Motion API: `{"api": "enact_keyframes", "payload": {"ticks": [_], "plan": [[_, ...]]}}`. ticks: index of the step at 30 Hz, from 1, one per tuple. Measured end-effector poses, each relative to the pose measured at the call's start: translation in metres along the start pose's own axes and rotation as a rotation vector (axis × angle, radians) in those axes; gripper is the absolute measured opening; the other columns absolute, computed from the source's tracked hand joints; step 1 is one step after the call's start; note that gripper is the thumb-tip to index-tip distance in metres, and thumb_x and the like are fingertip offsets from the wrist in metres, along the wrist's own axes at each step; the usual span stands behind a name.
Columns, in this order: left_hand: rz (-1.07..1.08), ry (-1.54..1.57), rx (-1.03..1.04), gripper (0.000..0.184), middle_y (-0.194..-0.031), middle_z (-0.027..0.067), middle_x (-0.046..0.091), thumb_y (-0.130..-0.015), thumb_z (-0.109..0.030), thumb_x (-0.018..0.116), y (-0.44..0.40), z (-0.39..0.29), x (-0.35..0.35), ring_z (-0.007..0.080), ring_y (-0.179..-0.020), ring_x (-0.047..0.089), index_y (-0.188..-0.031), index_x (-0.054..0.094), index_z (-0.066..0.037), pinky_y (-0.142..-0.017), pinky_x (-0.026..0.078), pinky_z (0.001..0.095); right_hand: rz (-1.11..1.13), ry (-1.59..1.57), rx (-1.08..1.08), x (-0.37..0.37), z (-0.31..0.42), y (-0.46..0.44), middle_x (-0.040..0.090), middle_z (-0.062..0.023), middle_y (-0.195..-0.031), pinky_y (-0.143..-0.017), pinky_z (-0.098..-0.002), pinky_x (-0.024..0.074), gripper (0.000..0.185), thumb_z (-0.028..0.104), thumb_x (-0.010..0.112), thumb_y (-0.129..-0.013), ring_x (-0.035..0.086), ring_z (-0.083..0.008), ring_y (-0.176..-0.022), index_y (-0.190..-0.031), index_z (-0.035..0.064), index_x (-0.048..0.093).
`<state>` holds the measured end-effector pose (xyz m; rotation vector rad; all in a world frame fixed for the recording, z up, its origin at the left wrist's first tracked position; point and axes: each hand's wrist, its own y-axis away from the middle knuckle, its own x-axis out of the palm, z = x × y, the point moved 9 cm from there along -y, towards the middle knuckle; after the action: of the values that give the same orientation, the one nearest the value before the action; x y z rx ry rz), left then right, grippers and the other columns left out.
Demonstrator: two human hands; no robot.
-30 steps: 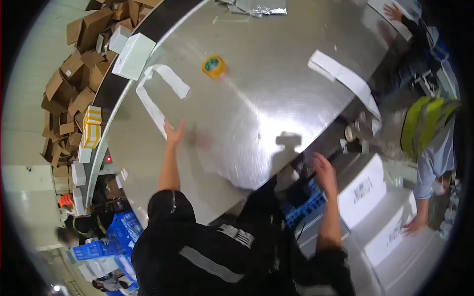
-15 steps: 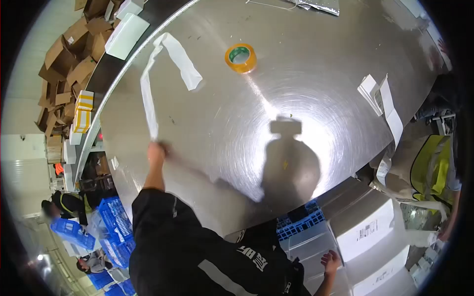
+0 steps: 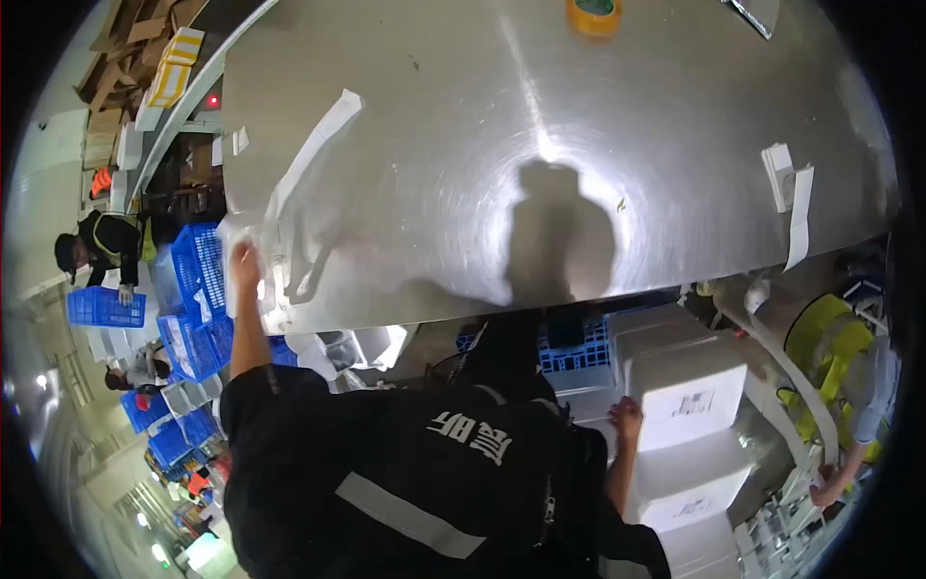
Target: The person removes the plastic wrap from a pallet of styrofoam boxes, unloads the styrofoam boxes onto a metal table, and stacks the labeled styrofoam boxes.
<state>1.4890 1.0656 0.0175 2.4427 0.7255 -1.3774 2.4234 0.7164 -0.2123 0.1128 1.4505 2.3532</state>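
My left hand (image 3: 246, 262) is closed on one end of a long white paper strip (image 3: 311, 145) at the table's left edge. The strip is partly smeared by motion, and its far end stands out over the steel table (image 3: 424, 193). Low on the right, my right hand (image 3: 627, 417) hangs beside a white foam box (image 3: 690, 410) with a printed label. Its fingers are loosely bent and apart, with nothing visible in them. Whether it touches the box I cannot tell.
An orange tape roll (image 3: 593, 19) lies at the table's far side. Folded white label strips (image 3: 777, 176) lie on the right. Blue crates (image 3: 198, 270) and a person in black (image 3: 116, 236) are at left. Another person's hand (image 3: 828, 485) is at lower right.
My left hand has swung left and toward me, drawing the white strip to the table's left edge. My right hand has shifted up beside the foam box. The view has turned and moved nearer the table's front.
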Motion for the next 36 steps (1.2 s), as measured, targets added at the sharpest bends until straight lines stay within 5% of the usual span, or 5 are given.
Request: {"api": "enact_keyframes", "payload": {"ticks": [9, 17, 22, 30, 36], "plan": [[0.564, -0.864, 0.933, 0.05, -0.113, 0.0234, 0.061, -0.087, -0.04, 0.058, -0.036, -0.213, 0.326, 0.0388, -0.106, 0.057, -0.115, 0.06, 0.0, -0.091, 0.045, 0.0455, -0.742, 0.457, -0.239, -0.14, 0.064, 0.053, 0.066, -0.0248, -0.094, -0.079, -0.0366, 0.0496, 0.043, 0.031, 0.064, -0.08, 0.064, -0.0342, -0.088, -0.105, -0.0036, 0.063], [1.191, -0.207, 0.846, 0.043, -0.111, 0.0165, 0.063, -0.087, -0.024, 0.063, 0.454, -0.579, 0.382, 0.0262, -0.098, 0.062, -0.122, 0.056, -0.001, -0.086, 0.048, 0.0356, -1.184, 0.269, 0.041, -0.22, 0.016, 0.106, 0.062, -0.0318, -0.098, -0.086, -0.0442, 0.0485, 0.051, 0.032, 0.062, -0.079, 0.061, -0.0428, -0.095, -0.107, -0.0106, 0.059], [1.717, 0.282, 0.795, 0.11, -0.134, 0.0288, 0.04, -0.067, -0.039, 0.081, 0.747, -0.5, 0.572, 0.0344, -0.124, 0.043, -0.142, 0.016, 0.008, -0.104, 0.035, 0.0385, -1.129, 0.027, 0.24, -0.151, -0.058, 0.069, 0.059, -0.0329, -0.105, -0.088, -0.0432, 0.0459, 0.058, 0.034, 0.065, -0.079, 0.058, -0.0439, -0.101, -0.114, -0.0113, 0.054], [1.796, 0.325, 0.826, 0.091, -0.125, 0.0181, 0.053, -0.07, -0.019, 0.081, 0.741, -0.5, 0.591, 0.0281, -0.114, 0.053, -0.141, 0.027, 0.0, -0.097, 0.043, 0.0352, -1.623, -0.119, 0.04, -0.121, -0.059, 0.078, 0.047, -0.0277, -0.13, -0.103, -0.0438, 0.0328, 0.078, 0.041, 0.07, -0.078, 0.043, -0.0416, -0.122, -0.132, -0.0082, 0.04], [2.007, 0.267, 0.358, 0.076, -0.121, 0.0143, 0.056, -0.074, -0.015, 0.078, 0.68, -0.472, 0.594, 0.0254, -0.109, 0.055, -0.136, 0.035, -0.003, -0.092, 0.046, 0.0391, -1.02, -0.49, -0.273, -0.107, -0.033, 0.046, 0.054, -0.0168, -0.125, -0.098, -0.0344, 0.0395, 0.067, 0.024, 0.069, -0.083, 0.05, -0.0248, -0.116, -0.137, -0.002, 0.039]]}}
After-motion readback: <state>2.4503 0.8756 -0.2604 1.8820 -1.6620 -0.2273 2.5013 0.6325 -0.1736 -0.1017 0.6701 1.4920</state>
